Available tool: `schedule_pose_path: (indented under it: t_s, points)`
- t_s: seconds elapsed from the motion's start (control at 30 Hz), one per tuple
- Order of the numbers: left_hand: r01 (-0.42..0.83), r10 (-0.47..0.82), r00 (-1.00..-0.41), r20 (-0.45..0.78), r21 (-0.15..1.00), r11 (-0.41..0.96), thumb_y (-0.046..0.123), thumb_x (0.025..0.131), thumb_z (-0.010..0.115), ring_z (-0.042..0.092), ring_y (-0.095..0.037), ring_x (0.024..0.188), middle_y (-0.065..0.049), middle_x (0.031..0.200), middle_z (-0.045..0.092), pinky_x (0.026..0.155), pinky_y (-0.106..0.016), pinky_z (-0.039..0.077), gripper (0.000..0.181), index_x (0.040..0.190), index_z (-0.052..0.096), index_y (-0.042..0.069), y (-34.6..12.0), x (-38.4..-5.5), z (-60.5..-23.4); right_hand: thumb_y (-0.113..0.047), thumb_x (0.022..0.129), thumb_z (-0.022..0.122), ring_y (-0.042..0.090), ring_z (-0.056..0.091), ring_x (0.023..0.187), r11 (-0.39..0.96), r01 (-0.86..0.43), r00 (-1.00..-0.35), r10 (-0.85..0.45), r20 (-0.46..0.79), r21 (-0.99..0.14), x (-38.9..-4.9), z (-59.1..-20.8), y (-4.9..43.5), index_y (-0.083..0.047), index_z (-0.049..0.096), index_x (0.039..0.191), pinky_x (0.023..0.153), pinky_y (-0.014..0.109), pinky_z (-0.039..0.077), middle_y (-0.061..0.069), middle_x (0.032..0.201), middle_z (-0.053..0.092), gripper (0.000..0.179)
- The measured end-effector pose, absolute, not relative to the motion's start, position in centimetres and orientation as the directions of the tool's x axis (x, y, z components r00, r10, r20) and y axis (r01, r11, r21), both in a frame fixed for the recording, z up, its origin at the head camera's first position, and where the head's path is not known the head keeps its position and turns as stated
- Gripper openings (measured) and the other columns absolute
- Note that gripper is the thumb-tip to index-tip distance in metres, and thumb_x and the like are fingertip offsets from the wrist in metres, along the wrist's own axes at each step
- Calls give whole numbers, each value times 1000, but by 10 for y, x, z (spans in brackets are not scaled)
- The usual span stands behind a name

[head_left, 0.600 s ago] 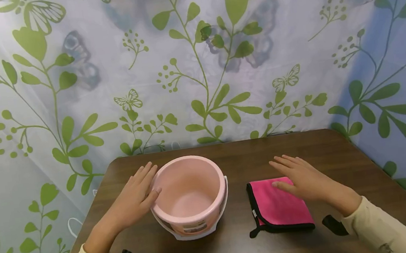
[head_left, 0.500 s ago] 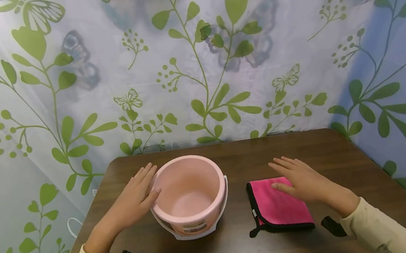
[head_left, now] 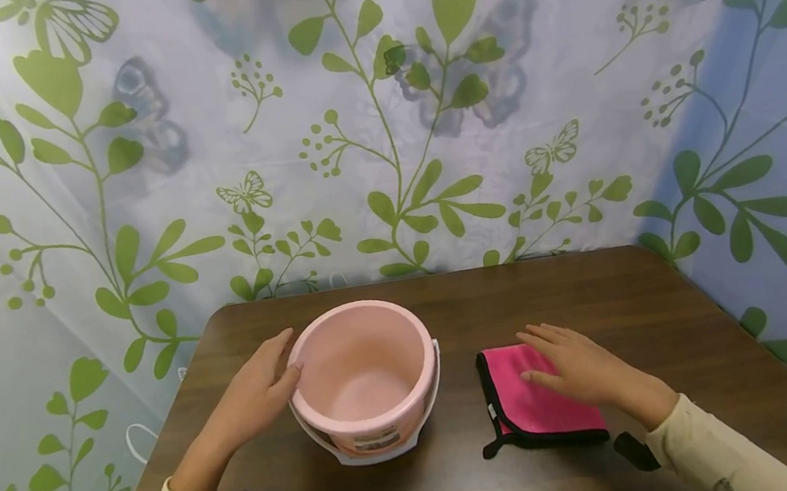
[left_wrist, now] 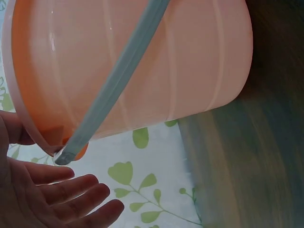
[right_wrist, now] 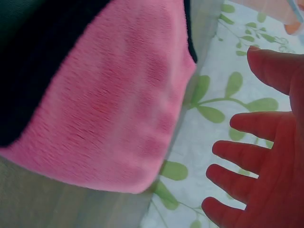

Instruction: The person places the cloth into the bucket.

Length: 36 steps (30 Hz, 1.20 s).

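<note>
A pale pink bucket (head_left: 361, 362) stands upright on the table, left of centre, its light grey handle (left_wrist: 116, 78) hanging down along the side. My left hand (head_left: 255, 391) is at the bucket's left rim, thumb at the edge and fingers loosely extended outside it. In the left wrist view those fingers (left_wrist: 76, 194) spread below the handle's pivot without curling round anything. To the right lies a folded bright pink cloth (head_left: 528, 404) with black edging and a small loop. Over its upper right part hovers my right hand (head_left: 582, 362), fingers extended and holding nothing.
The brown wooden table (head_left: 464, 484) carries the bucket and cloth, with a gap between them. Behind and at the sides hangs a pale curtain (head_left: 379, 117) printed with green leaves and butterflies. A white cable loop (head_left: 137, 443) shows past the table's left edge.
My left hand has shifted slightly down, its fingers less visible over the rim and thumb closer to it. My right hand has moved a little left and down over the cloth. Bucket and cloth stay put.
</note>
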<state>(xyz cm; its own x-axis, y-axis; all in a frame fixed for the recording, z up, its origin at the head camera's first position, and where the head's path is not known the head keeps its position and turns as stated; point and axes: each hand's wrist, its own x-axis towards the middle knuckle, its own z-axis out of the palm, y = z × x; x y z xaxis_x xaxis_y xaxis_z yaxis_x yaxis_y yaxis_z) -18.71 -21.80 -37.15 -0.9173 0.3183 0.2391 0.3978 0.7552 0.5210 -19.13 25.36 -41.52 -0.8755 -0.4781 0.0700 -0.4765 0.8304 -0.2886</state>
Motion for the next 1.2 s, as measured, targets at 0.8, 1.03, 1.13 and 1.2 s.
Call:
schedule_pose_path:
  t_s: [0.8, 1.03, 1.13, 1.2]
  points:
    - [202, 173, -977, 125, 809, 552, 15, 104, 49, 63, -29, 106, -18, 121, 66, 91, -41, 51, 42, 141, 52, -4, -211, -193, -385, -57, 87, 72, 48, 43, 136, 870, -367, -913, -405, -55, -329, -189, -456, 238, 2, 51, 146, 105, 63, 39, 29, 148, 46, 87]
    - [177, 176, -979, 104, 861, 477, 14, 105, 48, 64, -31, 108, -24, 128, 62, 85, -28, 52, 44, 144, 47, -7, -210, -190, -384, -53, 83, 77, 50, 43, 135, 886, -360, -920, -389, -48, -293, -187, -466, 234, 2, 52, 145, 103, 63, 41, 29, 148, 46, 87]
    - [164, 180, -979, 92, 881, 444, 13, 105, 48, 63, -33, 110, -26, 131, 60, 84, -27, 53, 45, 145, 45, -8, -210, -190, -384, -51, 83, 78, 49, 44, 134, 892, -351, -924, -379, -47, -285, -187, -467, 233, 2, 52, 145, 102, 63, 41, 29, 147, 47, 86]
    - [156, 182, -980, 84, 891, 427, 13, 106, 47, 63, -35, 112, -27, 132, 59, 84, -27, 54, 45, 145, 44, -8, -210, -190, -384, -50, 83, 79, 49, 45, 134, 894, -348, -926, -375, -46, -282, -188, -467, 232, 2, 53, 144, 102, 63, 42, 28, 147, 48, 84]
